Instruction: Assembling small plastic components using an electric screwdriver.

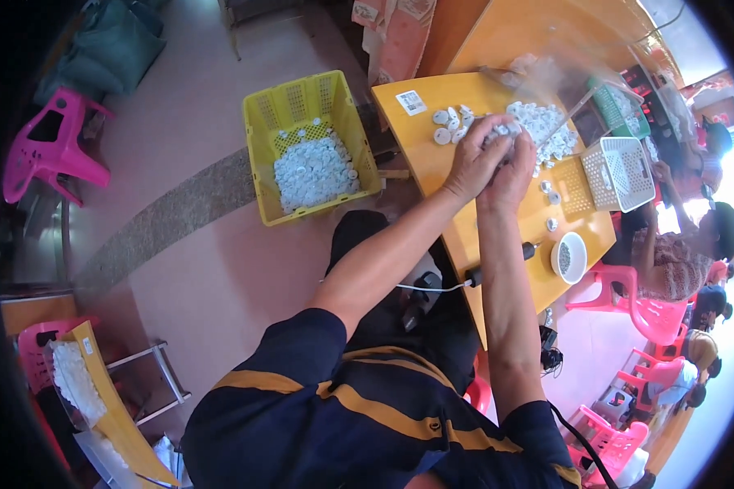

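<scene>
My left hand point(475, 155) and my right hand point(514, 175) are cupped together over the wooden table point(432, 167). Between them they hold a clump of small white plastic parts point(504, 130); the fingers partly hide it, so the exact shape cannot be made out. Just left of my hands lie several round white pieces point(448, 122). Beyond and right of them spreads a heap of white parts point(546, 126). A few loose white pieces point(552, 224) lie nearer me on the tabletop. Partly behind my right forearm rests a black electric screwdriver point(528, 250) with a cable.
On the floor left of the table stands a yellow crate point(271, 204) filled with white parts. A white basket point(620, 175), a white bowl point(577, 259) of small metal pieces and a green basket point(616, 110) stand to the right. Other people sit beyond, among pink chairs point(661, 314).
</scene>
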### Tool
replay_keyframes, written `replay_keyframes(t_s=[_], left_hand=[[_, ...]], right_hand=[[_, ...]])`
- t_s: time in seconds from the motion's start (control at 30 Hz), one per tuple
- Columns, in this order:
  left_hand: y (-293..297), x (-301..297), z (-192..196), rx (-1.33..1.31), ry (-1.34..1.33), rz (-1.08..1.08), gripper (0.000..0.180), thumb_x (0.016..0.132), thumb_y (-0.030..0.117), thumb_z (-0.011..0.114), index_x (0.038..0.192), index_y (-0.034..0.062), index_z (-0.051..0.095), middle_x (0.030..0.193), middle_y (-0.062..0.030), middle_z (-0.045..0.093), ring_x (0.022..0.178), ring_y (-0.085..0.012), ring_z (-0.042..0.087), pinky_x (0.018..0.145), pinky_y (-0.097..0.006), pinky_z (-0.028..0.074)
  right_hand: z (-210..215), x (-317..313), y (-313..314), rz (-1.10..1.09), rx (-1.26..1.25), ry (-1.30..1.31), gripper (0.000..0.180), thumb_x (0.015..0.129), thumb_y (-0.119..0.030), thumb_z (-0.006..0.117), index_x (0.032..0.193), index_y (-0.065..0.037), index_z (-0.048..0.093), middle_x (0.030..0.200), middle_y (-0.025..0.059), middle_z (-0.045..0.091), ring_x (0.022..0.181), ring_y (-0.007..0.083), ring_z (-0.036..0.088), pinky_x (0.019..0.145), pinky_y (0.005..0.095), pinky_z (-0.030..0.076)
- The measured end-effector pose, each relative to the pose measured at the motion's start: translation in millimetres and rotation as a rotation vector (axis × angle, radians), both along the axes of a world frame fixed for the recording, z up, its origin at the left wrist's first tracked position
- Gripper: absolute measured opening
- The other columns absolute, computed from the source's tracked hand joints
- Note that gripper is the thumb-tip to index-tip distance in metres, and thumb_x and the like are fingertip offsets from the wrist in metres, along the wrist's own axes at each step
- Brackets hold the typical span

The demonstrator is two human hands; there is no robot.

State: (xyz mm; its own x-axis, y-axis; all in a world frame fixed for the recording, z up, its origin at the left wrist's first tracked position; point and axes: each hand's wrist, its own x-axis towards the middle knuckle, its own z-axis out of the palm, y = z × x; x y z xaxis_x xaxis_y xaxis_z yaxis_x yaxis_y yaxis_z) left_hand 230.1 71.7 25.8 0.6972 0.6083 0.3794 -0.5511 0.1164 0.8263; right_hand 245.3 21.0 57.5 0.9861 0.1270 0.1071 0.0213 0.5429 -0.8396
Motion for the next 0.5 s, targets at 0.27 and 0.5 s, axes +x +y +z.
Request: replay_keyframes(t_s=[0.27,0.5], left_hand=[[127.2,-114.8,-35.9,-0.044,0.251,0.271,0.037,0.098,0.021,0.058,0.131,0.0035,0.061,0.130,-0.0117,0.062,0.120,-0.0213,0.057,0.105,-0.035,0.045],[263.5,-169.6,-176.3,0.132,0.663,0.408,0.068,0.098,0.045,0.058,0.144,-0.0036,0.046,0.144,-0.0239,0.051,0.134,-0.0349,0.048,0.112,-0.041,0.037]], right_hand=[[-62.8,-93.0,141.2,0.242,-0.096,0.127,0.025,0.102,-0.028,0.055,0.110,-0.005,0.061,0.102,0.0049,0.061,0.097,0.0144,0.057,0.087,0.0311,0.049],[-158.6,-98.8,183.3,0.138,-0.977,-0.522,0.058,0.090,-0.031,0.071,0.137,-0.005,0.053,0.127,0.0219,0.058,0.114,0.0357,0.059,0.103,0.0413,0.047]])
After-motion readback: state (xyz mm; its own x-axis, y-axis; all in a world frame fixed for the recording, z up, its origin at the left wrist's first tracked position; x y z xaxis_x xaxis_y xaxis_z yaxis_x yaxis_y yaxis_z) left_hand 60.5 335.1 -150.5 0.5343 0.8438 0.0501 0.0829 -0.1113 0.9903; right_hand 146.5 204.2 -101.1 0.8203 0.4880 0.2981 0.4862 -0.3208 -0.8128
